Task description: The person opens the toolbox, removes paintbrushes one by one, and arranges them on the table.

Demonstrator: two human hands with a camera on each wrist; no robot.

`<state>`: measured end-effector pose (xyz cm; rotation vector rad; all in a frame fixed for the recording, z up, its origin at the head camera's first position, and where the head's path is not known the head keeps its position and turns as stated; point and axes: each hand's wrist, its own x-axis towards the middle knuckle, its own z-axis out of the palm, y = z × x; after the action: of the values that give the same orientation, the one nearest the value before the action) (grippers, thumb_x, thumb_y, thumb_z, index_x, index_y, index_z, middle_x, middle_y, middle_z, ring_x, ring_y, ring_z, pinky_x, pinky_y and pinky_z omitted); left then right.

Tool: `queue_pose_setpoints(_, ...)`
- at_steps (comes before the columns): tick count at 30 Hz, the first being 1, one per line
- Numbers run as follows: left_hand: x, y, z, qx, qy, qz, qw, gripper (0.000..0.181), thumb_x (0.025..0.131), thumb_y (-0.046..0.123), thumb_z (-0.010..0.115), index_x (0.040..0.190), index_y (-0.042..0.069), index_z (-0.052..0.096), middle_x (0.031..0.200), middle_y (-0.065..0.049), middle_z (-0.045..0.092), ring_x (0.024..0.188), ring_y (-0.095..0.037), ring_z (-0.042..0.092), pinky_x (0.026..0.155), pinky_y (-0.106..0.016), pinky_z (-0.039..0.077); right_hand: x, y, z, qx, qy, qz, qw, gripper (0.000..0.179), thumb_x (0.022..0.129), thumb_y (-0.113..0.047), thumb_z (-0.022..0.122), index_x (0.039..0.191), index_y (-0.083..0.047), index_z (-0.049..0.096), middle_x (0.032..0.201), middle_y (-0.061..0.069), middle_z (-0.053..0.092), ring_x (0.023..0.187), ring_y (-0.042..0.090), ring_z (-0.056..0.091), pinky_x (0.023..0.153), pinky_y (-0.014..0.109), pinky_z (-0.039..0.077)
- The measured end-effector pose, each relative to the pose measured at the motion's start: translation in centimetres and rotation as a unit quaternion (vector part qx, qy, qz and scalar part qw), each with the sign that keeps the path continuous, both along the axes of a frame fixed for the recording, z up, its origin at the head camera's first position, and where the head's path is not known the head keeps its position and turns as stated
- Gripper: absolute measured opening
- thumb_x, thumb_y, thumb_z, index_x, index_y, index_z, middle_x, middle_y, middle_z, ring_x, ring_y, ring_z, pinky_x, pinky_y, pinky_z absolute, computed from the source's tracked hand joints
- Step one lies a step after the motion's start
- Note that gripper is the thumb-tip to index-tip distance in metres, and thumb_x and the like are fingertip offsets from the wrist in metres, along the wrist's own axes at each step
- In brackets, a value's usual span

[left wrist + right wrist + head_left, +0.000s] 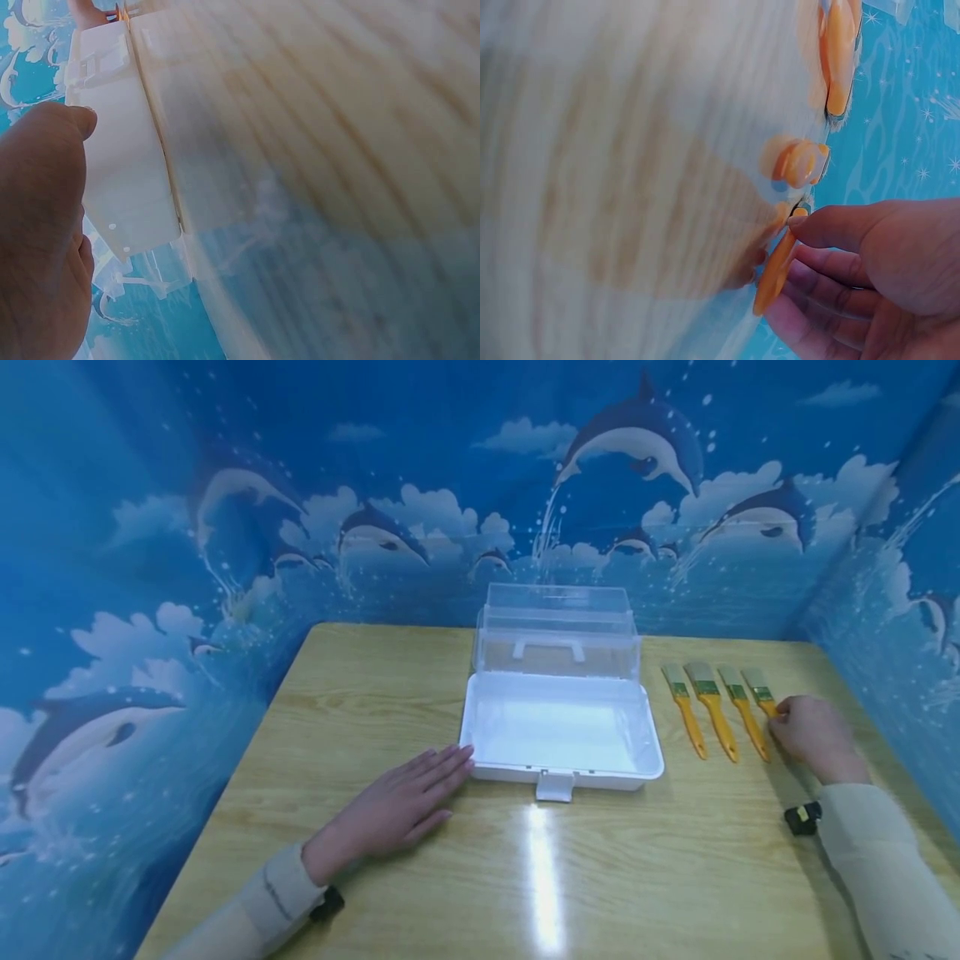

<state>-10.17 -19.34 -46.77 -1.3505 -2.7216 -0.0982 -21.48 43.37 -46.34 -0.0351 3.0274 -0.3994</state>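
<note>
A white plastic box [498, 773] with a clear lid [558, 627] tipped back stands in the middle of the table, its inside bare. My left hand [397, 802] lies with straight fingers, the tips at the box's front left corner. To the right of the box, several flat paintbrushes with yellow handles lie in a row, bristles toward the back. My right hand [817, 735] pinches the handle of the rightmost paintbrush [759, 687] between thumb and fingers. In the right wrist view that orange-yellow handle [775, 279] slants down past the fingertips.
Three other paintbrushes lie between the box and my right hand, the nearest one [746, 714] just left of it. A white latch [555, 787] hangs at the box front. Blue dolphin-print cloth [420, 485] rises behind and beside the wooden table [637, 877].
</note>
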Motion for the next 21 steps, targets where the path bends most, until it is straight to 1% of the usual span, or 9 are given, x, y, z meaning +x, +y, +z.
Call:
queue_pose_setpoints(4,0.0,-0.01,-0.07,-0.003,-0.003,0.002,1.0,0.07,0.108,0.039,0.044,0.164,0.013,0.011,0.172,-0.002,0.006,0.158,-0.02,0.011,0.129,-0.039,0.015,-0.01,0.06,-0.15,0.003,0.004,0.004,1.0,0.038,0.093,-0.009,0.056,0.111,0.024,0.06,0.102,0.044,0.063,0.078,0.049,0.064,0.066,0.063,0.054)
queue_pose_setpoints(6,0.02,-0.02,-0.09,-0.005,-0.004,0.004,1.0,0.07,0.108,0.039,0.043,0.164,0.013,0.01,0.172,-0.002,0.005,0.158,-0.02,0.01,0.13,-0.038,0.014,0.01,0.06,-0.19,0.005,0.005,0.006,1.0,0.039,0.093,-0.009,0.057,0.112,0.024,0.06,0.106,0.045,0.061,0.084,0.055,0.063,0.068,0.065,0.054)
queue_pose_setpoints(9,0.0,-0.03,-0.09,-0.006,-0.003,0.004,1.0,0.07,0.108,0.04,0.042,0.164,0.013,0.011,0.172,-0.002,0.005,0.158,-0.02,0.01,0.13,-0.038,0.014,0.05,0.0,-0.18,0.009,0.003,0.004,0.9999,0.039,0.093,-0.01,0.057,0.112,0.024,0.06,0.107,0.045,0.061,0.087,0.057,0.062,0.07,0.066,0.053)
queue_pose_setpoints(13,-0.03,-0.03,-0.06,-0.006,-0.005,0.004,1.0,0.069,0.109,0.04,0.042,0.164,0.014,0.011,0.173,-0.002,0.005,0.158,-0.02,0.01,0.13,-0.038,0.014,0.1,-0.16,0.0,0.008,-0.003,0.0,1.0,0.039,0.093,-0.01,0.058,0.113,0.024,0.06,0.108,0.044,0.062,0.086,0.055,0.063,0.067,0.063,0.054)
queue_pose_setpoints(17,-0.05,-0.02,0.04,-0.007,-0.009,0.005,0.9999,0.069,0.109,0.04,0.041,0.164,0.014,0.01,0.172,-0.002,0.005,0.158,-0.02,0.01,0.129,-0.039,0.017,0.09,-0.28,0.21,0.008,-0.01,-0.002,0.9999,0.04,0.094,-0.011,0.057,0.114,0.024,0.059,0.107,0.043,0.062,0.083,0.052,0.065,0.064,0.059,0.055)
queue_pose_setpoints(21,-0.06,0.04,0.16,-0.007,-0.017,0.006,0.9998,0.069,0.109,0.04,0.041,0.164,0.014,0.01,0.172,-0.002,0.005,0.158,-0.02,0.01,0.129,-0.041,0.018,0.13,-0.36,0.31,0.012,-0.015,0.001,0.9998,0.041,0.095,-0.011,0.056,0.115,0.024,0.058,0.107,0.043,0.062,0.084,0.052,0.065,0.066,0.06,0.055)
